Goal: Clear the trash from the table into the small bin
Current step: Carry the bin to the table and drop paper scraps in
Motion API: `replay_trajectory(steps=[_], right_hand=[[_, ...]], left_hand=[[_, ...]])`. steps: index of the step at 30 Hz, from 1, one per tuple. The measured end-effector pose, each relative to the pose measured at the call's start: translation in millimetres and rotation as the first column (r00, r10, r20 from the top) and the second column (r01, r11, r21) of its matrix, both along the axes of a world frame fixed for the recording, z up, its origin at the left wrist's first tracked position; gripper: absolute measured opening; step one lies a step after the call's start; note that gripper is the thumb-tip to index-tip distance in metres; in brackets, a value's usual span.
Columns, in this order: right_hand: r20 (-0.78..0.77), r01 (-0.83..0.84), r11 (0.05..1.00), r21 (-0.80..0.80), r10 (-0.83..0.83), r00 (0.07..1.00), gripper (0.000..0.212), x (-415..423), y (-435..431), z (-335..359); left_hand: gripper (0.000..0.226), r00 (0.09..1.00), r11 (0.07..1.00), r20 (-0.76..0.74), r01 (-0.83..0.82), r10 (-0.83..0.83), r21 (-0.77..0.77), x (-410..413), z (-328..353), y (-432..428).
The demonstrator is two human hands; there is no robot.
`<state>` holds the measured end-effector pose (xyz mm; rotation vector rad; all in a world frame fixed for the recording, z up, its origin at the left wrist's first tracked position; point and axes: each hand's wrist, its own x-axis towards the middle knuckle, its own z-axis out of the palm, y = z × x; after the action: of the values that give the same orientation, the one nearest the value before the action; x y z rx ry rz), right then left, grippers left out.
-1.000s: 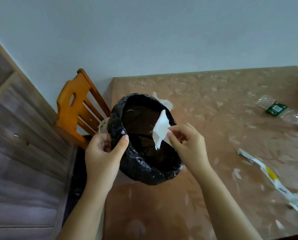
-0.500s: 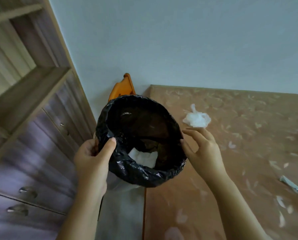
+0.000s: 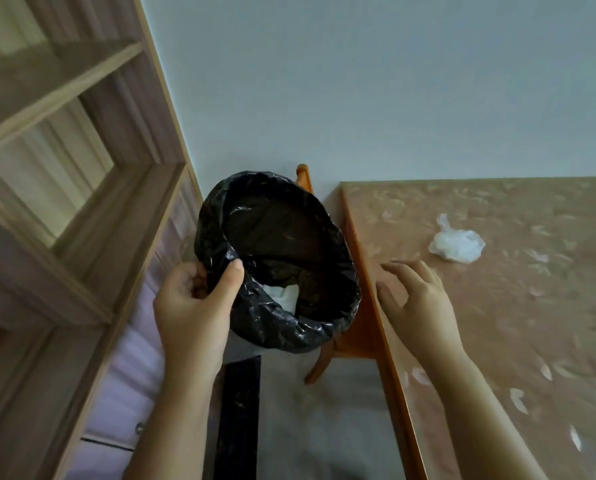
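Note:
My left hand (image 3: 196,306) grips the near left rim of the small bin (image 3: 324,323), which is lined with a black bag and held in the air just left of the table edge. White paper (image 3: 279,296) lies at the bottom of the bin. My right hand (image 3: 417,299) hovers open over the left part of the brown patterned table (image 3: 497,341), fingers spread, holding nothing. A crumpled white plastic wad (image 3: 457,244) rests on the table beyond and to the right of that hand.
A wooden shelf unit with drawers (image 3: 64,220) stands at the left. An orange wooden chair (image 3: 327,348) sits behind and under the bin, between shelf and table. The pale wall runs along the table's far edge.
My right hand let go of the white paper, which fell into the bin, then drew away to the right over the table. The bin moved left, off the table edge.

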<state>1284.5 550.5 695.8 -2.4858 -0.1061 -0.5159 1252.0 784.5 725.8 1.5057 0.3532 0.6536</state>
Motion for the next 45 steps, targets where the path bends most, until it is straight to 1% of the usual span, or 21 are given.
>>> replay_trajectory(steps=[2, 5, 8, 15, 19, 22, 27, 32, 34, 37, 39, 41, 43, 45], right_hand=[[-0.019, 0.028, 1.0, -0.002, -0.028, 0.999, 0.028, 4, 5, -2], [-0.029, 0.066, 0.998, -0.021, -0.066, 0.997, 0.029, 19, 3, -5], [-0.023, 0.116, 0.993, -0.022, -0.116, 0.993, 0.029, 41, -4, -8], [-0.022, 0.226, 0.974, 0.033, -0.225, 0.974, 0.031, 105, -42, -18], [-0.068, 0.305, 0.951, 0.05, -0.302, 0.951, 0.032, 137, -71, -25], [-0.104, 0.371, 0.927, 0.052, -0.365, 0.925, 0.032, 159, -89, -32], [-0.176, 0.502, 0.863, 0.06, -0.486, 0.856, 0.031, 185, -109, -53], [-0.245, 0.692, 0.718, 0.071, -0.66, 0.71, 0.03, 210, -122, -79], [-0.294, 0.733, 0.677, 0.065, -0.689, 0.662, 0.03, 218, -123, -94], [-0.333, 0.766, 0.639, 0.071, -0.709, 0.622, 0.033, 227, -130, -110], [-0.332, 0.804, 0.59, 0.074, -0.746, 0.577, 0.036, 230, -143, -116], [-0.327, 0.835, 0.545, 0.077, -0.777, 0.537, 0.039, 233, -159, -120], [-0.356, 0.842, 0.535, 0.069, -0.775, 0.522, 0.041, 238, -175, -127], [-0.403, 0.831, 0.555, 0.045, -0.751, 0.523, 0.044, 243, -188, -136]], left_hand=[[0.016, 0.999, 1.0, 0.043, 0.01, -0.011, 0.019, 12, 0, 6], [0.022, 0.995, 0.997, 0.097, 0.026, -0.033, 0.073, 36, 1, 6], [0.025, 0.99, 0.992, 0.116, 0.072, -0.085, 0.106, 68, 2, 2], [0.013, 0.968, 0.961, 0.094, 0.216, -0.234, 0.171, 158, 12, -31], [0.024, 0.951, 0.938, 0.082, 0.278, -0.3, 0.205, 208, 19, -63], [0.025, 0.925, 0.905, 0.075, 0.346, -0.374, 0.246, 243, 16, -85], [0.034, 0.884, 0.849, -0.028, 0.456, -0.467, 0.267, 301, 2, -113], [0.029, 0.839, 0.789, -0.098, 0.538, -0.535, 0.299, 361, -11, -136], [0.029, 0.806, 0.752, -0.128, 0.587, -0.578, 0.299, 378, -15, -145], [0.032, 0.763, 0.704, -0.152, 0.64, -0.628, 0.309, 399, -19, -159], [0.037, 0.752, 0.688, -0.172, 0.654, -0.637, 0.314, 406, -22, -168], [0.035, 0.745, 0.691, -0.199, 0.665, -0.636, 0.284, 411, -26, -178], [0.034, 0.749, 0.702, -0.22, 0.662, -0.625, 0.263, 415, -31, -188], [0.033, 0.751, 0.707, -0.24, 0.661, -0.616, 0.253, 417, -35, -196]])
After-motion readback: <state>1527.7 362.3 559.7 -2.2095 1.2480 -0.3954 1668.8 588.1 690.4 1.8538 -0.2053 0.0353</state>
